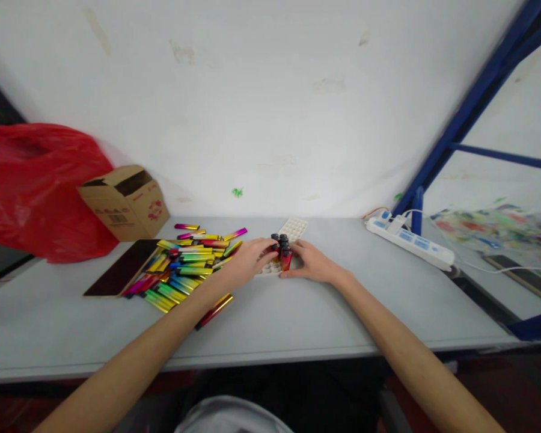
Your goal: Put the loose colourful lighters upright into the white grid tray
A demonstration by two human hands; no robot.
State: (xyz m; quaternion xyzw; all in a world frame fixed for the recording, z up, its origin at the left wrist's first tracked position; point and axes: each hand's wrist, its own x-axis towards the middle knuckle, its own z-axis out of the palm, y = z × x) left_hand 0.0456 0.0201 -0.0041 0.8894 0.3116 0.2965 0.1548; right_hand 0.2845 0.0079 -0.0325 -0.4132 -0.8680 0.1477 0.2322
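In front of you, the pale tray [297, 227] looks like moulded material, with a long narrow shape and a surface of small cells in rows. It lies on the smooth grey table [288, 319]. To the left of the tray, many loose sticks [193, 270] make an untidy heap; they are slim, straight and shiny like metal foil, in yellow, green, blue, red and pink. The heap lies partly over a flat dark panel [117, 270], which is farther left of the tray. Beyond the heap from the tray, there is a creased cardboard box [139, 207], and then a soft, wrinkled red bag [40, 192]. To the right of the tray, well apart, lies a white power strip [410, 240] of hard, glossy look.

The small group of red sticks [285, 260] is at the tray, between your hands, with dark tops and glossy bodies. Your left hand [247, 263] bends its fingers at the group's left side, your right hand [315, 263] curves around its right side; whether either one really pinches a stick, I cannot tell.
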